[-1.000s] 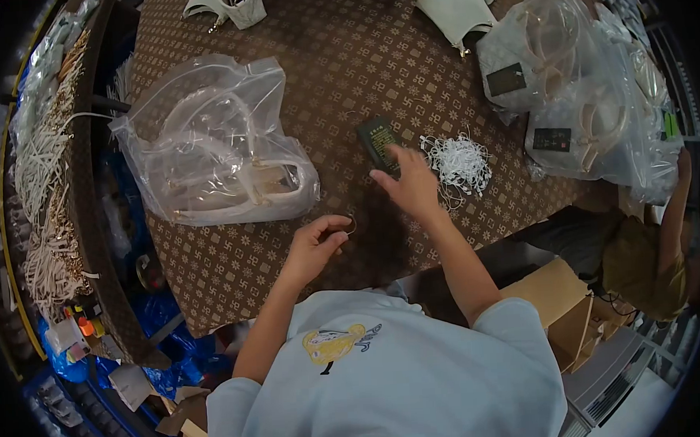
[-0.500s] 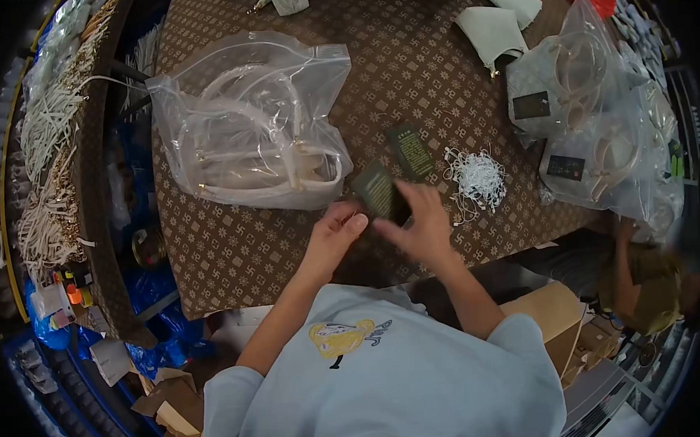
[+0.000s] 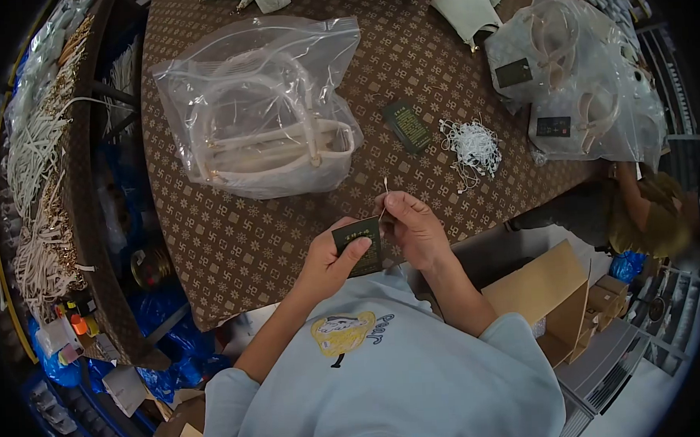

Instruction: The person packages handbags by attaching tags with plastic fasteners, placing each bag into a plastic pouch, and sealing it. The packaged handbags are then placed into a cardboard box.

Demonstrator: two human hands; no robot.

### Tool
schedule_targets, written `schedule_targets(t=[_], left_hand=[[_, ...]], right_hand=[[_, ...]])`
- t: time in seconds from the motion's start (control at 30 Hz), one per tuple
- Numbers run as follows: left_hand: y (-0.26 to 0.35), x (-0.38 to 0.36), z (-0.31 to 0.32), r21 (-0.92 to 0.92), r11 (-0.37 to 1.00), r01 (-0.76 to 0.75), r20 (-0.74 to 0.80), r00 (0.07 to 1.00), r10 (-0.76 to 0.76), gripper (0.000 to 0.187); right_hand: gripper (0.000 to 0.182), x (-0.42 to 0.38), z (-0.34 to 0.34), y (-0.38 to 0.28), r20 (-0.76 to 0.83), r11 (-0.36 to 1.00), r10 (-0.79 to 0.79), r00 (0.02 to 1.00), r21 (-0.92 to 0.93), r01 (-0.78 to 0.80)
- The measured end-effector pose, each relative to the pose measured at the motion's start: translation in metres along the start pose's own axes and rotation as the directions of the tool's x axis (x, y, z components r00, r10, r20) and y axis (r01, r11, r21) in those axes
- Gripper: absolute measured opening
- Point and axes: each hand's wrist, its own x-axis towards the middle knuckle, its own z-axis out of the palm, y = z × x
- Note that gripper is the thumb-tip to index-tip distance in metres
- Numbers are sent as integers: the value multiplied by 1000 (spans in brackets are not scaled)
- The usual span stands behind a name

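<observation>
My left hand (image 3: 327, 258) grips a dark green hang tag (image 3: 359, 248) printed with light lettering, its thumb flat across the front. Just to the right, my right hand (image 3: 419, 229) is closed in a pinch on a thin white tag string (image 3: 385, 186), whose tip sticks up above the fingers. The string runs down to the tag's top corner; whether it passes through a hole is hidden. Beyond the hands lie more green tags (image 3: 407, 126) and a tangled heap of white tag strings (image 3: 473, 149). A clear zip bag (image 3: 259, 112) holding a pale handbag lies to the left.
Bagged handbags with dark tags (image 3: 568, 72) lie at the table's right. Pale bag pieces (image 3: 470, 13) are along the far side. Straps hang over a rack (image 3: 36, 187) at left. A cardboard box (image 3: 548, 295) stands below right, near another person's arm (image 3: 632, 196).
The tag has come closer to my body and is now in my left hand. My right hand has left the tag's face and pinches the string. The camera view has shifted slightly.
</observation>
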Motion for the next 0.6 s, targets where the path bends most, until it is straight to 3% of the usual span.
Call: schedule_targets(t=[0.1, 0.23, 0.27, 0.3, 0.33, 0.37, 0.4, 0.43, 0.47, 0.53, 0.6], left_hand=[[0, -11, -5, -88, 994, 64, 17, 998, -63, 25], [6, -16, -7, -149, 989, 9, -51, 999, -17, 27], [5, -18, -11, -209, 978, -2, -108, 994, -21, 26], [4, -20, -15, -267, 964, -17, -165, 986, -28, 27], [3, -23, -19, -269, 963, -20, -174, 984, -29, 27], [2, -26, -23, -46, 999, -3, -205, 979, -7, 26], [5, -28, -25, 180, 983, 24, -226, 974, 18, 25], [11, -29, -24, 182, 983, 26, -226, 974, 16, 25], [23, -31, -21, 180, 982, 61, -231, 973, -18, 24], [38, -30, -16, 181, 978, 101, -237, 970, -57, 24], [44, -29, -13, 551, 831, -79, -251, 934, 255, 27]], right_hand=[[23, -9, 22, -5, -55, 993, -59, 997, 99, 64], [22, -15, 31, 0, -81, 983, -127, 989, 121, 136], [22, -19, 27, -5, -27, 950, -293, 956, -120, 288], [22, -24, 26, -11, 68, 835, -435, 898, -341, 431], [16, -33, 34, -20, 102, 759, -420, 902, -504, 411], [16, -35, 40, -22, 106, 761, -413, 905, -506, 407], [11, -37, 45, -21, 219, 576, -426, 878, -683, 449], [7, -37, 50, -20, 330, 349, -412, 849, -804, 482], [4, -37, 56, -18, 285, 403, -398, 872, -800, 445], [5, -34, 61, -19, 302, 382, -371, 878, -813, 441], [5, -30, 64, -20, 323, 361, -341, 883, -822, 440]])
